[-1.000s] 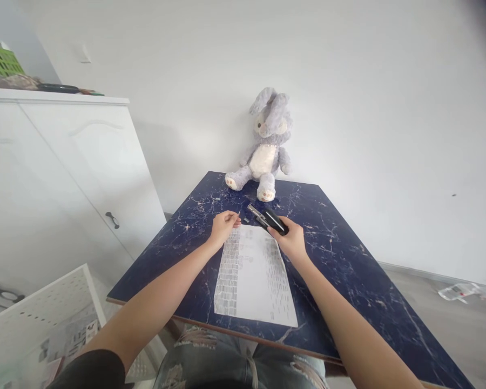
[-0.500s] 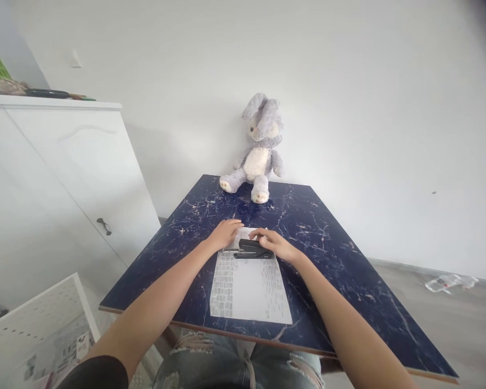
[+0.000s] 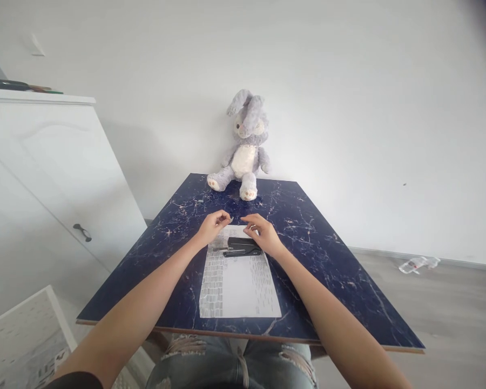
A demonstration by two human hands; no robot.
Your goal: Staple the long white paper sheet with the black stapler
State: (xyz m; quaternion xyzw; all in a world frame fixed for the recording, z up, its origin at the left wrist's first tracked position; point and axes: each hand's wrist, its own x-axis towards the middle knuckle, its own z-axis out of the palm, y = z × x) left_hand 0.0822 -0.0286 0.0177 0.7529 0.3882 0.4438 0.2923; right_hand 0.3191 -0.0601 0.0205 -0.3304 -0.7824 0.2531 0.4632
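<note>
We hold our left hand (image 3: pixel 211 228), grip pinched shut, and right hand (image 3: pixel 264 236), grip loosely open, over the stapler (image 3: pixel 240 245) on the paper (image 3: pixel 238 286); any next move likely needs a firm hold on it.

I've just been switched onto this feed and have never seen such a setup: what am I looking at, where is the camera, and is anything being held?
There is no machine here. The two bare arms belong to a person, and the single picture comes from a camera worn on their head, looking forward and down. In front of them is a dark blue marbled table. A printed sheet of paper lies on it, with a black stapler on the sheet's far end. A grey plush rabbit sits at the table's far edge. The left hand has its fingertips pinched; anything between them is too small to see. The right hand is over the stapler's right end; whether it touches is unclear.
</note>
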